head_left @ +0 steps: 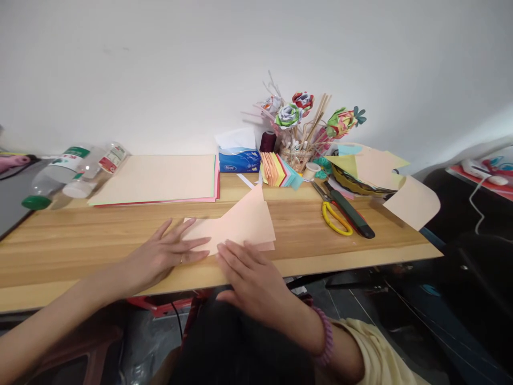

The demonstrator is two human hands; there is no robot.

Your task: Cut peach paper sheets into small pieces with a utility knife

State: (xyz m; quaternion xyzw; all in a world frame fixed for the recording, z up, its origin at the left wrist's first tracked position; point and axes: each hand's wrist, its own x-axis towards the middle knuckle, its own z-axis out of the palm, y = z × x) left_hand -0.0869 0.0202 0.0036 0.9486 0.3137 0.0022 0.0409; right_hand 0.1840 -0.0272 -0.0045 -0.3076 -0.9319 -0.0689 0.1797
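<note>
A folded sheet of pale pink paper [244,222] lies on the wooden table [80,235] near its front edge. My left hand [162,254] rests flat on the table with fingers spread, its fingertips touching the paper's left edge. My right hand [250,278] lies flat with fingers stretched out, pressing the paper's lower edge. Neither hand holds anything.
A stack of large coloured sheets [158,179] lies behind. Plastic bottles [60,174] lie at the far left. A blue tissue box [239,159], fanned small papers [278,170], a basket of paper flowers [298,128], yellow-handled scissors [335,216], a dark cutter [352,214] and curled sheets [412,202] stand right.
</note>
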